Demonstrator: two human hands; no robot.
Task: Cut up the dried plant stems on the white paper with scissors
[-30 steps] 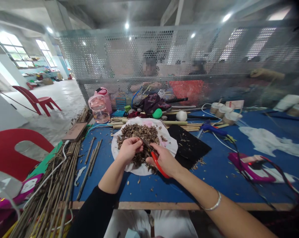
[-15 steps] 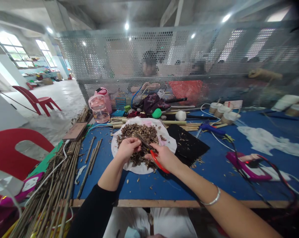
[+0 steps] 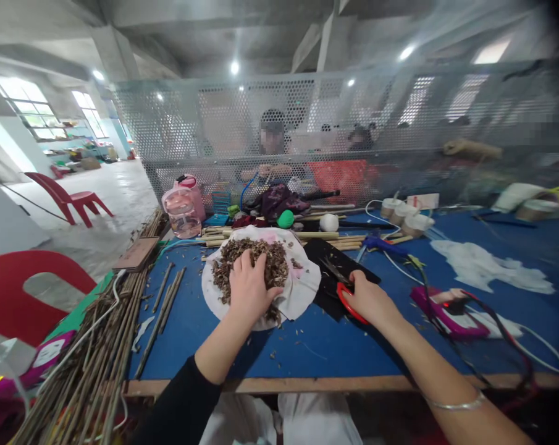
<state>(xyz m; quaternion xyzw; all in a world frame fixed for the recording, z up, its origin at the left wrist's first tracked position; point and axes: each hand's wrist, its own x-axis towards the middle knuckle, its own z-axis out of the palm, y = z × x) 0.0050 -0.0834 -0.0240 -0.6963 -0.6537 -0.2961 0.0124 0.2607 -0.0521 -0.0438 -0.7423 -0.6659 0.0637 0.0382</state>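
Note:
My left hand (image 3: 251, 285) lies with spread fingers on a heap of dry brown plant bits (image 3: 274, 262). The heap rests on a round white cloth (image 3: 304, 296) on the blue tabletop. To the right, my right hand (image 3: 370, 296) grips red-handled scissors (image 3: 346, 290). Their blades point up and left over a black sheet (image 3: 323, 250) that lies beside the cloth.
Thin sticks (image 3: 165, 303) lie left of the cloth, and a large bundle of stalks (image 3: 107, 346) runs along the table's left side. Behind are a pink bottle (image 3: 184, 213), green ball (image 3: 285, 219) and white ball (image 3: 328, 222). A blue glue gun (image 3: 383, 245) and cables lie right.
My right hand has carried the scissors right, from above the heap to the black sheet. My left hand has gone from closed fingers near the blades to spread on the heap.

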